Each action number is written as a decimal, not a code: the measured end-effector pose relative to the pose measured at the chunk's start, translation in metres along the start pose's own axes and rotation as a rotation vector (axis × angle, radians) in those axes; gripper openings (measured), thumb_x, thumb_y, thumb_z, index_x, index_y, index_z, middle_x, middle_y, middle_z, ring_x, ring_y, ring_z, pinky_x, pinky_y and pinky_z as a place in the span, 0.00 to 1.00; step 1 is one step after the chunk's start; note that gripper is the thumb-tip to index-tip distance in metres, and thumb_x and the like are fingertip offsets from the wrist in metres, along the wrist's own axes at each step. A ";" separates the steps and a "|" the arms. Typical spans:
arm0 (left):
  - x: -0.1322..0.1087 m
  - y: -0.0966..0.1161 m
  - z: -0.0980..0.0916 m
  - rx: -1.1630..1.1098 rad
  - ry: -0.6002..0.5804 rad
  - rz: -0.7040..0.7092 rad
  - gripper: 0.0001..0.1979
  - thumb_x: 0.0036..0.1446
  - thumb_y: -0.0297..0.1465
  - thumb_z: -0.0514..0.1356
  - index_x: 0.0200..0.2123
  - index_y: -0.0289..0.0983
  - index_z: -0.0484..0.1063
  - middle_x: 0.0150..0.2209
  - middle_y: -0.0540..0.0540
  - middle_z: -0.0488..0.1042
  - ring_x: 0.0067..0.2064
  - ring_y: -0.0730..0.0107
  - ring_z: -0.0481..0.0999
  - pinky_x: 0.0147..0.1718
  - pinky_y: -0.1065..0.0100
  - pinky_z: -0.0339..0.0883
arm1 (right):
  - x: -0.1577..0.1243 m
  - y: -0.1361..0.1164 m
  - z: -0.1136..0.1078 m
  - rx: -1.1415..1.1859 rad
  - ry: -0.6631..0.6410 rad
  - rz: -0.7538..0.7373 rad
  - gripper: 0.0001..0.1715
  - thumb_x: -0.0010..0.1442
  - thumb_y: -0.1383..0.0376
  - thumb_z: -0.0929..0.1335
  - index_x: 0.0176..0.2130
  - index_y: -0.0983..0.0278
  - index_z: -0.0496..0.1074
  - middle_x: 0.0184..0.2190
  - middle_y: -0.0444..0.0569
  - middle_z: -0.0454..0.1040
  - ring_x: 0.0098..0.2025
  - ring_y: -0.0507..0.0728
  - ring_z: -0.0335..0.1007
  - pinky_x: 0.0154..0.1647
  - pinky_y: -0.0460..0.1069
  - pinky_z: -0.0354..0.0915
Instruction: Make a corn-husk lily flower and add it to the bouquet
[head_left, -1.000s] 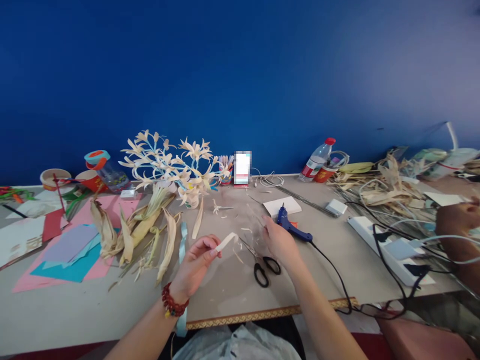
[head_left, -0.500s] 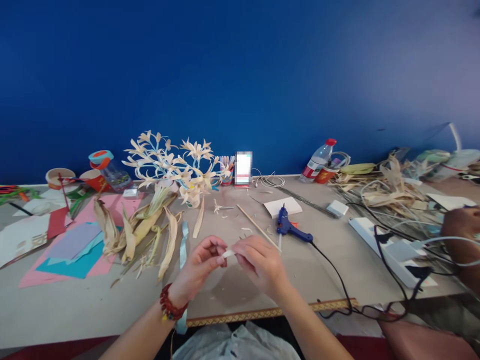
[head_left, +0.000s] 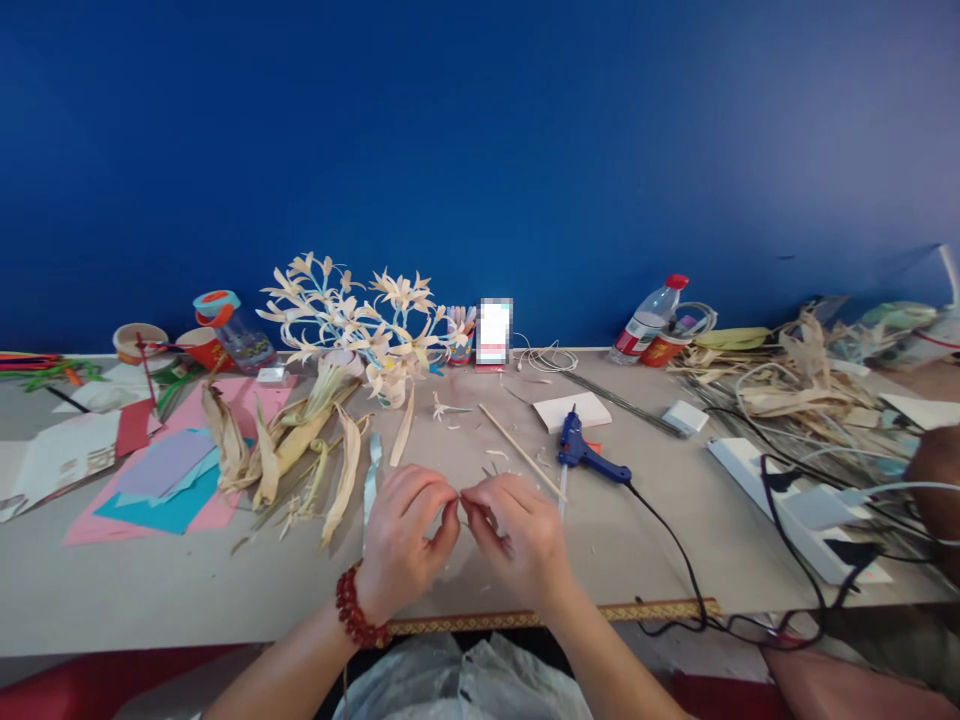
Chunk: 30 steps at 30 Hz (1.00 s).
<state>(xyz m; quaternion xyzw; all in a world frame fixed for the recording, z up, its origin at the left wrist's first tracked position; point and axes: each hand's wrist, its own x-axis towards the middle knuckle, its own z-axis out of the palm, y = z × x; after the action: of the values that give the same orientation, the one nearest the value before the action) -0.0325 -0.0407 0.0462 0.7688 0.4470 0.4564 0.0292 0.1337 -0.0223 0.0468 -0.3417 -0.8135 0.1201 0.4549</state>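
Observation:
My left hand, with a red bead bracelet at its wrist, has its thumb and fingers pinched together over the table's middle. Facing it, my right hand is also pinched, its fingertips almost touching the left ones. What they hold, if anything, is too small to make out. A thin wooden stick lies just beyond my right hand, and a blue glue gun rests to the right of it. Dried corn husks lie left of my left hand, close to a pale blue ribbon.
Husk flowers stand at the back, beside a phone. A bottle leans at the back right. A white power strip with black cables lies right, near another person's hand. Coloured paper lies left.
My left hand has turned so its back shows, and both hands' fingers have closed into pinches. The pale strip between them no longer shows. The whole view has shifted slightly.

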 end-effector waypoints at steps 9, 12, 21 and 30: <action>-0.004 -0.004 -0.005 -0.021 0.096 -0.034 0.12 0.51 0.19 0.60 0.35 0.41 0.67 0.32 0.46 0.72 0.37 0.62 0.72 0.40 0.58 0.66 | -0.005 -0.006 -0.002 0.054 0.056 0.068 0.05 0.61 0.72 0.65 0.35 0.62 0.69 0.27 0.47 0.72 0.28 0.54 0.67 0.31 0.48 0.63; -0.004 -0.004 -0.009 -0.042 0.123 -0.086 0.12 0.51 0.20 0.60 0.37 0.41 0.69 0.35 0.45 0.73 0.40 0.60 0.73 0.42 0.58 0.67 | -0.007 -0.004 -0.003 0.061 0.072 0.099 0.05 0.61 0.72 0.65 0.34 0.62 0.69 0.26 0.46 0.72 0.27 0.53 0.66 0.30 0.47 0.62; 0.005 0.006 -0.005 -0.002 -0.032 0.020 0.11 0.53 0.21 0.59 0.36 0.43 0.74 0.32 0.49 0.79 0.36 0.62 0.75 0.57 0.49 0.57 | -0.009 -0.006 -0.003 0.064 0.057 0.073 0.05 0.61 0.72 0.65 0.36 0.62 0.70 0.27 0.48 0.73 0.28 0.54 0.67 0.31 0.48 0.63; -0.003 -0.007 -0.013 0.034 0.091 -0.027 0.13 0.50 0.21 0.59 0.38 0.43 0.74 0.32 0.47 0.78 0.37 0.59 0.75 0.54 0.48 0.60 | -0.011 -0.003 -0.003 0.036 0.125 0.083 0.06 0.60 0.72 0.65 0.35 0.62 0.68 0.26 0.46 0.71 0.27 0.53 0.65 0.30 0.48 0.63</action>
<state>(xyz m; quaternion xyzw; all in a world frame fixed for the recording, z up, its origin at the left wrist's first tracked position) -0.0470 -0.0432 0.0489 0.7416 0.4659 0.4827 0.0016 0.1388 -0.0322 0.0426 -0.3737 -0.7664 0.1317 0.5056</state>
